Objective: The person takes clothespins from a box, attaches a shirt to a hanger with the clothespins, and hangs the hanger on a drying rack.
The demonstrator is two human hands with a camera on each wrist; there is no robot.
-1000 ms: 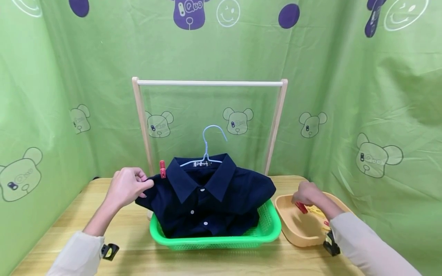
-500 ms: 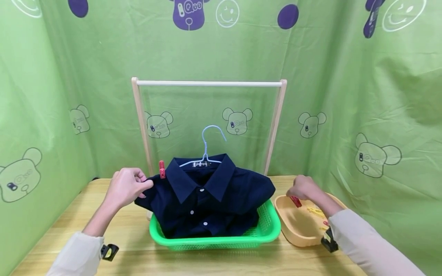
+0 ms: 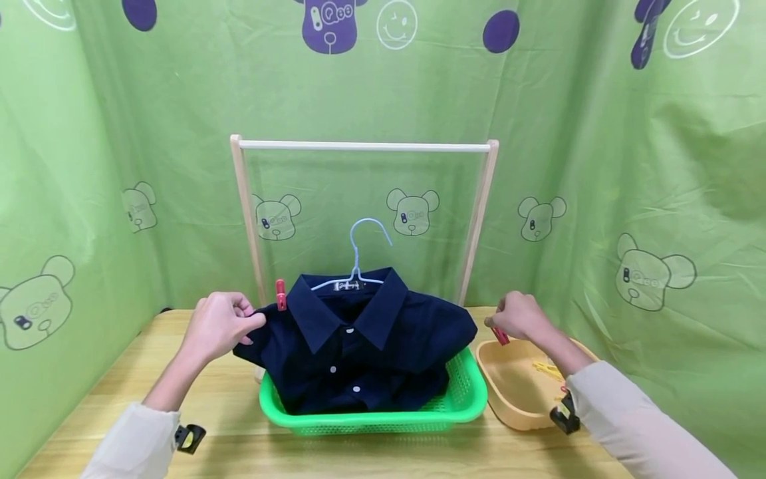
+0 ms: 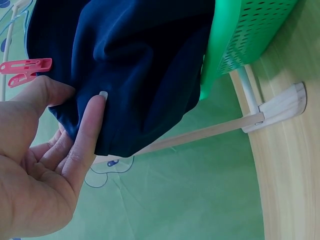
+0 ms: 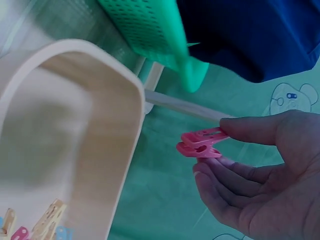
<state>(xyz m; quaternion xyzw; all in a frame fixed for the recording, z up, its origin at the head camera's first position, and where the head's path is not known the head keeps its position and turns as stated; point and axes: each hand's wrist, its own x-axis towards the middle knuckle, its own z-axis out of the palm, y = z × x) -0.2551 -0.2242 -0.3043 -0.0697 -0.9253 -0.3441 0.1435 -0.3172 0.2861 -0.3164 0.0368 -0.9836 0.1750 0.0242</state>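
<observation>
A navy shirt [image 3: 365,352] with white buttons lies partly in the green basket [image 3: 383,419], a light blue hanger [image 3: 356,259] in its collar. My left hand [image 3: 218,324] pinches the shirt's left-side sleeve between thumb and fingers. Close by that hand, a red clothespin [image 3: 280,295] stands clipped on the shirt's shoulder. In the right wrist view, my right hand [image 5: 260,175] holds another clothespin [image 5: 202,142], looking pink there, between thumb and fingertips. This hand is over the back left rim of the orange tray, apart from the shirt.
The orange tray [image 3: 514,418] holds several clothespins, some of them yellow [image 3: 547,369]. Behind the basket stands a wooden rack with a white bar [image 3: 365,146]. A green patterned curtain surrounds the wooden table [image 3: 227,432] at the back and sides.
My right hand has risen from the tray and shifted left with the clothespin, nearer the shirt. The left hand keeps its pinch on the sleeve in the same spot.
</observation>
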